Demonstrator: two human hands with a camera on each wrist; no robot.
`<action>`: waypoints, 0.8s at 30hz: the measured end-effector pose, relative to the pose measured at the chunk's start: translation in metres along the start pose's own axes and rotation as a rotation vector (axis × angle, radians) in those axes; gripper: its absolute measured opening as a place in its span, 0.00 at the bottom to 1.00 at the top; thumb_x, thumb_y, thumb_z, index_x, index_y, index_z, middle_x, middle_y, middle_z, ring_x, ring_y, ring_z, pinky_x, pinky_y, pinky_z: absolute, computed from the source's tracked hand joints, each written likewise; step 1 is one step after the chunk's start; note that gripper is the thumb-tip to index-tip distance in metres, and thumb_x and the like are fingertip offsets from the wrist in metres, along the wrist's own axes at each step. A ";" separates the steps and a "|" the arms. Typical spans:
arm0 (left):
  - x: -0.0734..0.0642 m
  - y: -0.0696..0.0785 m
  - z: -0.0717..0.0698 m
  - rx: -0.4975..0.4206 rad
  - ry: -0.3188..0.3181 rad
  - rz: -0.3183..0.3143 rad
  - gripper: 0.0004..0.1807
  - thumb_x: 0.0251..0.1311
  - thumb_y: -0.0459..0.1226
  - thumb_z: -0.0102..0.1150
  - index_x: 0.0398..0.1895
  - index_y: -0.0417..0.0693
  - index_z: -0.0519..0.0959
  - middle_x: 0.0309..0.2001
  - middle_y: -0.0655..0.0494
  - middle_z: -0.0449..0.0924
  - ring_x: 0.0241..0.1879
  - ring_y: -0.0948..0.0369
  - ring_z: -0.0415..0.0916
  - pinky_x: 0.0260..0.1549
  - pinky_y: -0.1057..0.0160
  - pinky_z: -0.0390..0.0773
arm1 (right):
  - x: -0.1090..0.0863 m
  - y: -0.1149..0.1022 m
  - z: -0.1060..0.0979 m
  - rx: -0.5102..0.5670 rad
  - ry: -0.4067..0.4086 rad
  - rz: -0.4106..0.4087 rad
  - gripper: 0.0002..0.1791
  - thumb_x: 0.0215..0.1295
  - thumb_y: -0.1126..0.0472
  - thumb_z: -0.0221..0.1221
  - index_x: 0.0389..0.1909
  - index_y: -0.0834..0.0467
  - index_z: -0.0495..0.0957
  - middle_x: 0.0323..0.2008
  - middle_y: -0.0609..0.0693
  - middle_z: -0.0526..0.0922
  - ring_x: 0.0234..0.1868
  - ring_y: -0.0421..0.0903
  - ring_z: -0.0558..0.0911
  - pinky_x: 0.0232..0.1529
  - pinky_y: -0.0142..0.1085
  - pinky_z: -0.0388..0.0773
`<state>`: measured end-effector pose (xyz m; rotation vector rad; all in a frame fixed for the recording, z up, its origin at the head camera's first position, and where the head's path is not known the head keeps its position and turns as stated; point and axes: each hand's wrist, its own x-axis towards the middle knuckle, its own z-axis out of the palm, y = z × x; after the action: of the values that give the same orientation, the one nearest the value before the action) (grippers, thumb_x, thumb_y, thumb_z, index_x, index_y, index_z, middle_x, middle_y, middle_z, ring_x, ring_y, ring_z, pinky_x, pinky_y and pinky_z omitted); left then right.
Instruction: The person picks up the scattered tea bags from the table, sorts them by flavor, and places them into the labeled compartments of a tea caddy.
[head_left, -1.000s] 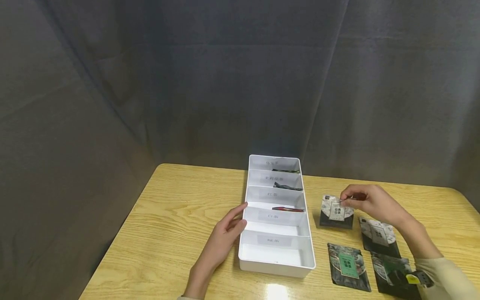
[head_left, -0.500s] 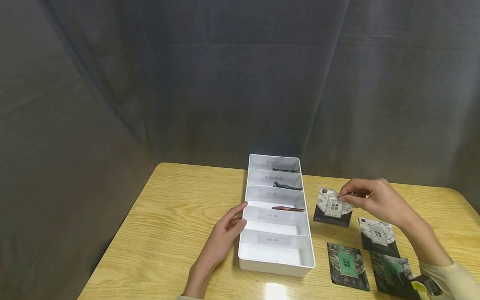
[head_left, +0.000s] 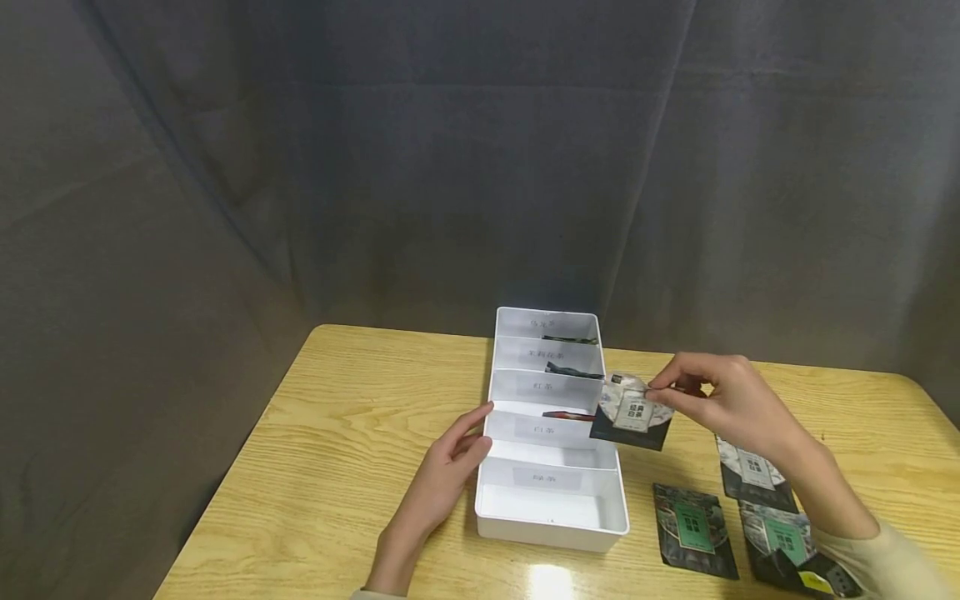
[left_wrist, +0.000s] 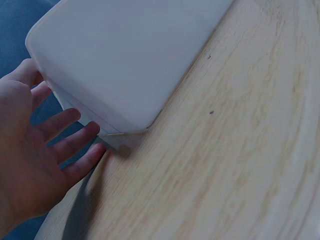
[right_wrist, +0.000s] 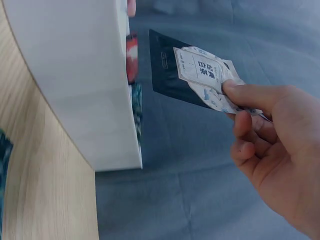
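Observation:
My right hand (head_left: 723,404) pinches a tea sachet (right_wrist: 195,72) by its edge between thumb and fingers. The sachet is black and white with a pale label, and in the head view it overlaps the right rim of a long white divided box (head_left: 551,531). My left hand (head_left: 444,479) touches the box's left side with relaxed fingers (left_wrist: 75,145); its palm shows in the left wrist view. Inside the box, a red sachet (head_left: 567,415) stands in the middle compartment, with dark green sachets (head_left: 573,371) in the two farther ones.
On the wooden table (head_left: 360,433), right of the box, lie a green-labelled sachet (head_left: 693,529), another green-labelled one (head_left: 780,537) partly under the right wrist's band, and a white-labelled sachet (head_left: 752,475). A dark curtain (head_left: 465,167) hangs behind the table.
The right hand has lifted the white-labelled sachet off the table and carried it left to the box's right rim. The left hand has stayed at the box.

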<state>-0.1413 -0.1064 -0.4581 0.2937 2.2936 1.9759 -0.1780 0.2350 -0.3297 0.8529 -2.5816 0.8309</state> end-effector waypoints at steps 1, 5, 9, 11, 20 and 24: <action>0.000 0.000 0.000 0.000 0.000 -0.001 0.24 0.74 0.45 0.51 0.72 0.67 0.67 0.72 0.47 0.65 0.66 0.49 0.70 0.64 0.48 0.73 | 0.001 -0.002 0.002 0.007 0.009 -0.007 0.15 0.54 0.68 0.71 0.30 0.42 0.84 0.24 0.34 0.82 0.21 0.32 0.71 0.21 0.25 0.67; 0.000 0.000 0.000 -0.006 -0.005 0.000 0.24 0.74 0.45 0.51 0.72 0.68 0.67 0.72 0.47 0.65 0.66 0.49 0.70 0.64 0.47 0.73 | 0.004 -0.008 0.012 0.018 0.044 -0.055 0.17 0.51 0.71 0.72 0.29 0.43 0.85 0.23 0.33 0.80 0.21 0.32 0.70 0.21 0.24 0.66; -0.001 0.001 0.000 -0.009 -0.011 0.000 0.24 0.74 0.46 0.51 0.72 0.69 0.67 0.72 0.47 0.65 0.66 0.49 0.69 0.65 0.47 0.72 | 0.006 -0.013 0.023 0.062 0.055 -0.131 0.19 0.49 0.73 0.72 0.29 0.43 0.84 0.23 0.32 0.79 0.22 0.31 0.70 0.21 0.22 0.65; -0.001 0.001 0.000 -0.007 -0.013 0.001 0.24 0.74 0.47 0.51 0.72 0.69 0.66 0.72 0.46 0.64 0.66 0.49 0.69 0.65 0.47 0.72 | 0.007 -0.016 0.028 0.098 0.055 -0.172 0.19 0.49 0.73 0.72 0.30 0.43 0.84 0.23 0.34 0.81 0.22 0.30 0.70 0.21 0.21 0.65; 0.000 0.000 0.000 -0.010 -0.005 0.000 0.25 0.73 0.48 0.52 0.71 0.68 0.67 0.72 0.46 0.65 0.66 0.49 0.70 0.64 0.48 0.73 | 0.006 -0.027 0.052 0.168 0.009 -0.224 0.16 0.51 0.72 0.72 0.31 0.45 0.85 0.26 0.36 0.83 0.23 0.30 0.70 0.21 0.19 0.64; 0.000 -0.002 0.000 -0.013 -0.005 -0.003 0.25 0.74 0.47 0.51 0.72 0.67 0.67 0.72 0.46 0.65 0.66 0.49 0.70 0.64 0.48 0.73 | 0.004 -0.028 0.061 0.150 -0.026 -0.231 0.15 0.53 0.71 0.71 0.32 0.45 0.83 0.27 0.35 0.82 0.24 0.29 0.69 0.22 0.18 0.65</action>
<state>-0.1416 -0.1064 -0.4596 0.2937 2.2759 1.9851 -0.1694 0.1779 -0.3635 1.1861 -2.4045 0.9566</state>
